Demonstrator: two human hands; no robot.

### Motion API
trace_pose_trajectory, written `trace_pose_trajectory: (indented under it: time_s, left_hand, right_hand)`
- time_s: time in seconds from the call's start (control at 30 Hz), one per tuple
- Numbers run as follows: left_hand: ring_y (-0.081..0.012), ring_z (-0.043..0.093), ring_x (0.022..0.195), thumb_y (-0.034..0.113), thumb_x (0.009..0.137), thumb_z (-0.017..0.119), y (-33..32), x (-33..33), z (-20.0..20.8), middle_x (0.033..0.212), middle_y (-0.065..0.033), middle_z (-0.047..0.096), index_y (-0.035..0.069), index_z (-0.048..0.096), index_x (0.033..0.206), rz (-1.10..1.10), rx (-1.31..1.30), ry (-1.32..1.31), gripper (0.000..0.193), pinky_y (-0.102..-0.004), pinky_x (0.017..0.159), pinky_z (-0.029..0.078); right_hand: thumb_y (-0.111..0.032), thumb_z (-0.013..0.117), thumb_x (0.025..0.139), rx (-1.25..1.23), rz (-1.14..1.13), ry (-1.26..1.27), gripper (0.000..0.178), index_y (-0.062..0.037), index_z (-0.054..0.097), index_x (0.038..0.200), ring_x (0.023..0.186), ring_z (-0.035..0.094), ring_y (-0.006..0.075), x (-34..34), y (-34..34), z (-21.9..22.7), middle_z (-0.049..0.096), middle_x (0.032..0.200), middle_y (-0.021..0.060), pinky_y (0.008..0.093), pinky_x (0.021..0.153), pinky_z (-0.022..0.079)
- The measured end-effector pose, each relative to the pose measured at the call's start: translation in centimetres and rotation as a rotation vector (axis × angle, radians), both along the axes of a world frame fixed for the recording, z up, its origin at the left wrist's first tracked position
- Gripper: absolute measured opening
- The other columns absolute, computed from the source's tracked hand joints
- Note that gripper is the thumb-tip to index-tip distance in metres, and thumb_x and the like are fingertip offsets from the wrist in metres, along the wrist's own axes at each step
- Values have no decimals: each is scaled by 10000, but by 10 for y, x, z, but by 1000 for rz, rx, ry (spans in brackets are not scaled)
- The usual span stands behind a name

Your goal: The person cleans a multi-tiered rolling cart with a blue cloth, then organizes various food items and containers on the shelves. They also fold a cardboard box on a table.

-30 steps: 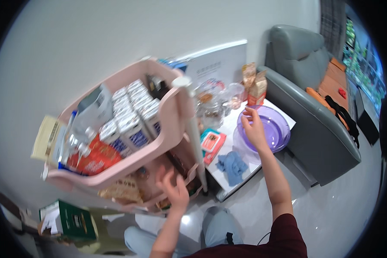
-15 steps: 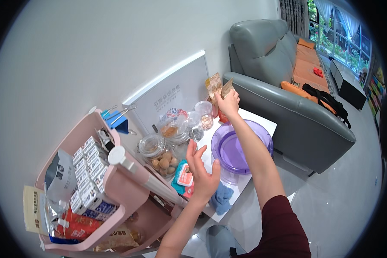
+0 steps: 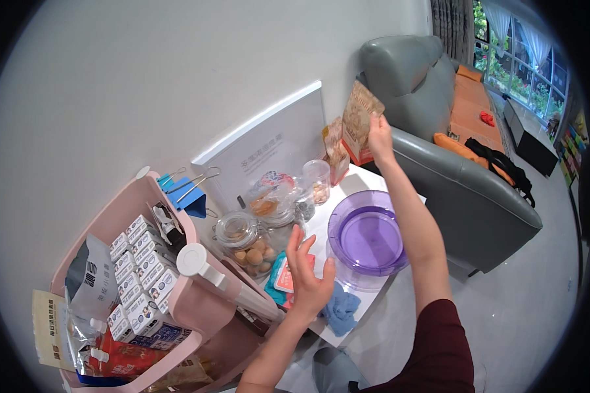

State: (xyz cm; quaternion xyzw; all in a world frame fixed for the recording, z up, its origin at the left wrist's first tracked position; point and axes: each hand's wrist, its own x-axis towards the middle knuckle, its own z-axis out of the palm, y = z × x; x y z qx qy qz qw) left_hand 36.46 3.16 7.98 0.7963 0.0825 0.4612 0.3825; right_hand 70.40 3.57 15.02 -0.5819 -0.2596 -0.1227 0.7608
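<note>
My right hand (image 3: 381, 139) grips the upper right edge of a brown pouch with a red lower part (image 3: 360, 121), held upright at the far end of the white table (image 3: 372, 302). Just left of it stands a second brown-and-red pouch (image 3: 336, 149). My left hand (image 3: 312, 283) hovers with fingers spread and holds nothing, over a teal-and-pink wipes pack (image 3: 283, 278) and beside a crumpled blue cloth (image 3: 341, 309). Between my forearms sits a purple round basin (image 3: 372, 239). A clip-top glass jar of round brown pieces (image 3: 248, 242) stands left of the wipes pack.
A clear plastic cup (image 3: 317, 183) and bagged jars line the wall side, before a leaning white panel (image 3: 259, 147). At left, a pink cart (image 3: 213, 314) holds white cartons (image 3: 144, 268) and pouches. A grey sofa (image 3: 459, 196) borders the table's far right.
My right hand has lifted the brown pouch up and right, away from the other pouch beside it. The left hand stays spread in nearly the same place. The view has shifted slightly.
</note>
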Motion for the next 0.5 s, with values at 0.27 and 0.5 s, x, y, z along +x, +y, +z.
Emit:
trace_pose_trajectory:
  time_s: [0.27, 0.5]
  left_hand:
    - [-407, 301, 1334, 164, 876, 607, -5, 22, 39, 1449, -278, 248, -59, 270, 1367, -29, 48, -71, 636, -468, 1091, 278]
    - [-220, 407, 1269, 170, 881, 647, -16, 6, 44, 1355, -163, 405, -13, 207, 1426, -678, -710, 91, 724, -371, 1060, 340]
  right_hand:
    - [-326, 394, 1027, 59, 383, 132, 356, -16, 535, 1132, 905, 578, 109, -98, -106, 78, 627, 1017, 57, 274, 843, 466]
    - [-307, 393, 1035, -11, 465, 25, 360, -1, 559, 1126, 894, 556, 73, -161, -110, 31, 628, 1000, 27, 242, 799, 466]
